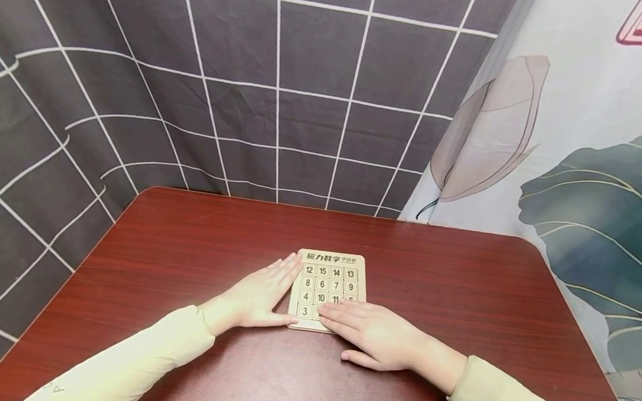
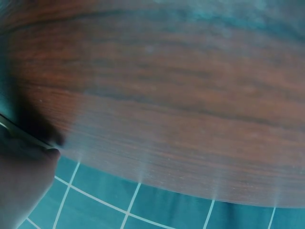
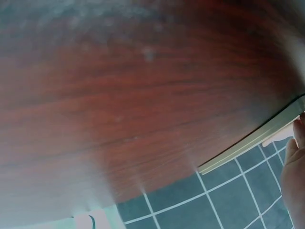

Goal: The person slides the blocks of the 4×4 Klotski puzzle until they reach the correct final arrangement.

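Note:
A pale number slide puzzle (image 1: 329, 277) lies flat on the table, with Chinese lettering across its top and rows of square numbered tiles below. Its lower right tiles are partly hidden by my right hand (image 1: 386, 337), whose extended fingers rest across them. My left hand (image 1: 255, 293) lies along the puzzle's left edge, fingers straight against the upper side and thumb reaching the lower left corner. In the right wrist view the puzzle's edge (image 3: 252, 139) shows beside part of the right hand (image 3: 294, 176). Only a bit of the left hand (image 2: 28, 179) appears in the left wrist view.
The reddish-brown wooden table (image 1: 209, 235) has rounded far corners. Behind it and along the left hangs a dark grey cloth with white grid lines (image 1: 317, 47). A white curtain with leaf patterns (image 1: 580, 121) hangs at the right.

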Available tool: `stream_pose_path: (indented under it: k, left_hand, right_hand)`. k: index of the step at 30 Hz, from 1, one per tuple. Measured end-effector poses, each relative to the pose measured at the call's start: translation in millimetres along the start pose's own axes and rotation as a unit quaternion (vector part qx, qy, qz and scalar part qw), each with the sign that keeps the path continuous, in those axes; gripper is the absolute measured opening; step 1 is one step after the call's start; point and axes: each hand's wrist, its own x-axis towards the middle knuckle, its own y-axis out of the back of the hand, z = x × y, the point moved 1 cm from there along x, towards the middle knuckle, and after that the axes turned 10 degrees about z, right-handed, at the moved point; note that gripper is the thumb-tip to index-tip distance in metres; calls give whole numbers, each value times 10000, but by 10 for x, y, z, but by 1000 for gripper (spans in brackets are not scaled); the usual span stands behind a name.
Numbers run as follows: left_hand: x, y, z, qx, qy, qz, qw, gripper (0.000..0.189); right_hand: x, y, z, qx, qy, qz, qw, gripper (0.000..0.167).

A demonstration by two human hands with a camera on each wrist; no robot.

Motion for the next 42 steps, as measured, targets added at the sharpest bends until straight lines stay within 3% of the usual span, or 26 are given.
stream_pose_path:
  k: [21,34,42]
  left_hand:
    - [14,-14,-14,40,41,-16,10000,106]
    - [4,8,-8,11,-7,13,10000,104]
    - [-6,-6,-18,18,-18,27,10000,104]
  right_hand:
    - [-248,103,7,-60,-323,6,9995,64]
    - [97,-37,13,55,47,35,10000,67]
    - [237,-103,18,75,-103,-258,9996,68]
